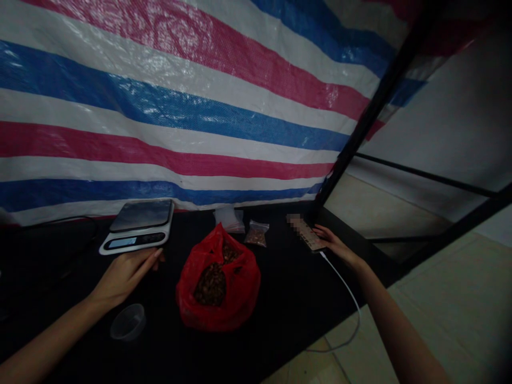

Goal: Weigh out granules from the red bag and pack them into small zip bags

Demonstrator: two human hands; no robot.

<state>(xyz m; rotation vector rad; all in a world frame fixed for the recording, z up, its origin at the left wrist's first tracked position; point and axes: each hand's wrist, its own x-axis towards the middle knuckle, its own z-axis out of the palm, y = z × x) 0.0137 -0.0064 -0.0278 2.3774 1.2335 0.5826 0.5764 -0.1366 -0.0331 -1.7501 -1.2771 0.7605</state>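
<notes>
My left hand rests on the black table just in front of the white kitchen scale. Its fingers are bent together with the thumb close by, and nothing shows in them. On the right, my right hand reaches a phone lying on the table; its fingers are stretched out at the phone's edge. Part of the phone is blurred over. Between the hands stands a red plastic bag, its mouth open on many small brown pieces, like nuts or seeds.
A small clear plastic cup sits near my left forearm. Behind the red bag lie a stack of clear bags and a small filled zip bag. A white cable runs from the phone over the table edge. Striped sheeting hangs behind.
</notes>
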